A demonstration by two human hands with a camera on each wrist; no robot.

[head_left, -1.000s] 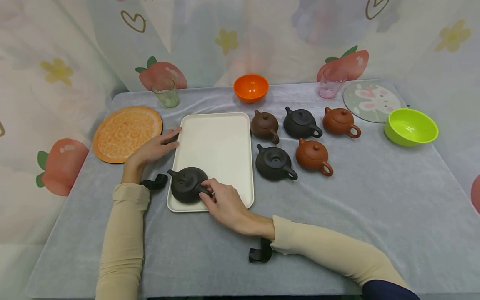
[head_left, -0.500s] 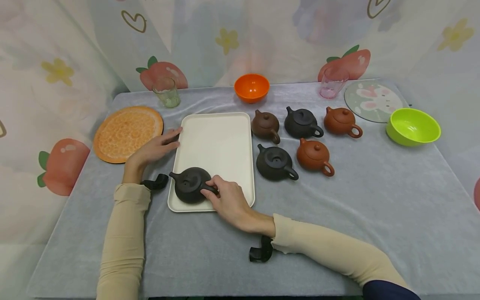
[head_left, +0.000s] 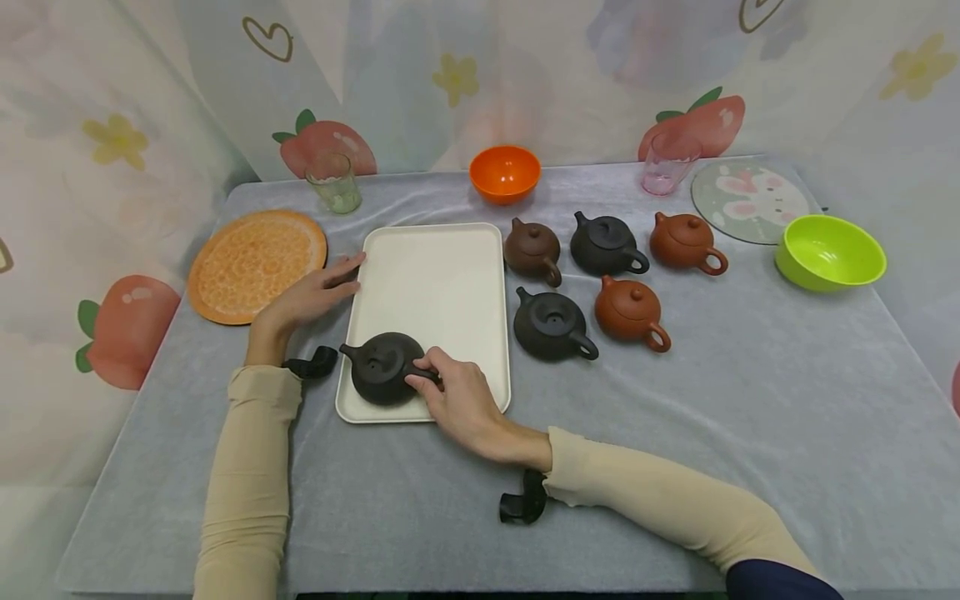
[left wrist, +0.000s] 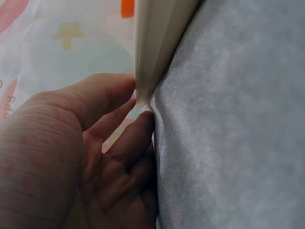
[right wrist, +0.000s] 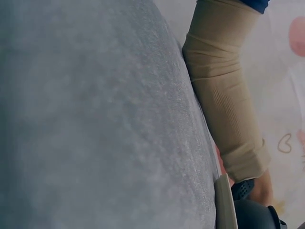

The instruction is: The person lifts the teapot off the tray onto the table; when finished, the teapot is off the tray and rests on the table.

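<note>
In the head view, my right hand (head_left: 467, 408) pinches the handle of a black teapot (head_left: 386, 368), which sits at the near left end of a cream rectangular tray (head_left: 442, 283). Its spout points left over the tray's rim. My left hand (head_left: 307, 298) rests at the tray's left edge, fingers extended. Up close in the left wrist view, the left thumb (left wrist: 107, 90) and fingertips meet the tray's side (left wrist: 155, 43). The right wrist view shows part of the black teapot (right wrist: 257, 217) beside the tray edge (right wrist: 225, 202); the right hand is out of that view.
Right of the tray stand several teapots: dark brown (head_left: 532, 250), black (head_left: 551, 325) and reddish-brown (head_left: 628, 310). Behind are an orange bowl (head_left: 506, 175), a green glass (head_left: 334, 183) and a pink glass (head_left: 667, 162). A round orange mat (head_left: 257, 267) lies left; a lime bowl (head_left: 829, 254) stands right.
My right hand has drawn the black teapot a little to the right on the tray, mostly in the first half second. The left hand has stayed at the tray's edge.
</note>
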